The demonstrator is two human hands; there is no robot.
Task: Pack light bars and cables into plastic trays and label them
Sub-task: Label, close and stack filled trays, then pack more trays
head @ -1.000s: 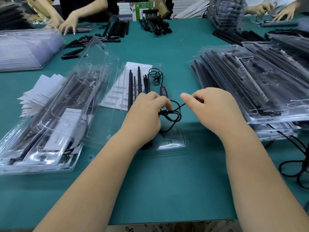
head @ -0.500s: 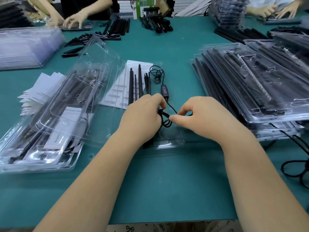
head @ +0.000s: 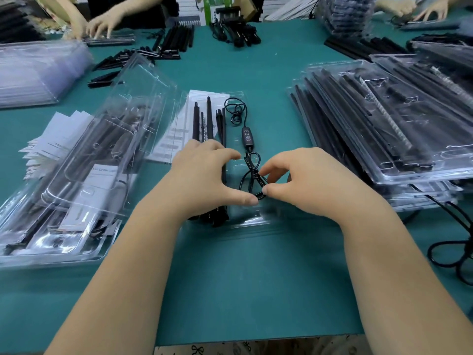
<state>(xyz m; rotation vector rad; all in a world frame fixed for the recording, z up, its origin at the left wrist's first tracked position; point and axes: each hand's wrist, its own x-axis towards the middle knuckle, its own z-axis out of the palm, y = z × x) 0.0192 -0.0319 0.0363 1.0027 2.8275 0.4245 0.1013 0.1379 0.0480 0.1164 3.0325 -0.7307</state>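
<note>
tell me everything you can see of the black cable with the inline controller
The thin black cable lies in the clear plastic tray, right of the black light bars. A small coil sits at its far end, then a slim controller with pale buttons. The near part is looped; the left hand and right hand pinch it.

left hand (head: 204, 175) and right hand (head: 314, 180), fingers pinched

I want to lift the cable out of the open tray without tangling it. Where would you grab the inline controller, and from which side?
Probably pinch the inline controller across its long narrow sides, from above. It lies flat, buttons up, lengthwise in the clear tray, with cable leaving both ends, so an end grip would catch the cord. The light bars lie to its left, so come straight down.
</note>
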